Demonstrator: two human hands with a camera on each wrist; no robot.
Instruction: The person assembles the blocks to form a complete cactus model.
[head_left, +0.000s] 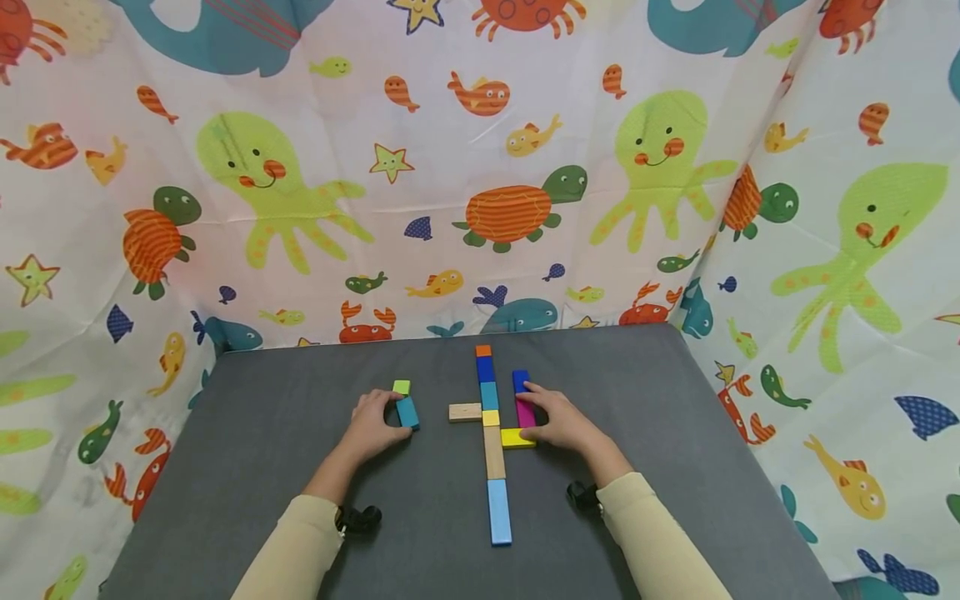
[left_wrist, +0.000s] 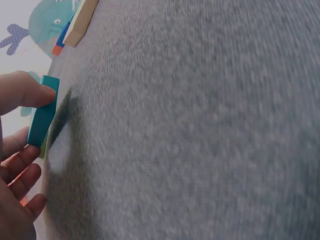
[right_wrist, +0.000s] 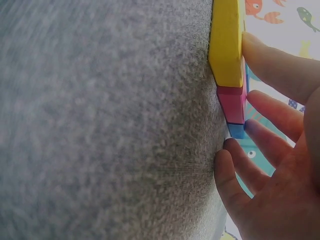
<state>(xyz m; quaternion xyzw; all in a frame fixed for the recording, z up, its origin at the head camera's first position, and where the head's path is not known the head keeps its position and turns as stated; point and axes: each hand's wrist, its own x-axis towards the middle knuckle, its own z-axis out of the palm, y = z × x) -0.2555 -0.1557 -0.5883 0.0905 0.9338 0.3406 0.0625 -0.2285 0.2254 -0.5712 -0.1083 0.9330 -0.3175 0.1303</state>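
My left hand (head_left: 371, 426) pinches a teal block (head_left: 407, 412) between thumb and fingers. The same teal block (left_wrist: 45, 111) is seen edge-on in the left wrist view, close over the grey cloth. Just beyond it is a small lime-green block (head_left: 402, 387). At the right of a line of blocks, my right hand (head_left: 561, 421) reaches over a magenta block (head_left: 525, 412) and a yellow block (head_left: 518, 438). In the right wrist view its thumb (right_wrist: 272, 67) is right at the yellow block's upper edge, and its loosely spread fingers lie beside the magenta block and a blue block (right_wrist: 236, 131).
The central line runs from an orange block (head_left: 483, 351) through blue, teal, yellow and natural wood to a long light-blue block (head_left: 499, 512). A plain wooden block (head_left: 465, 412) juts left from it. A sea-animal curtain (head_left: 420, 283) hangs behind the grey table (head_left: 262, 467).
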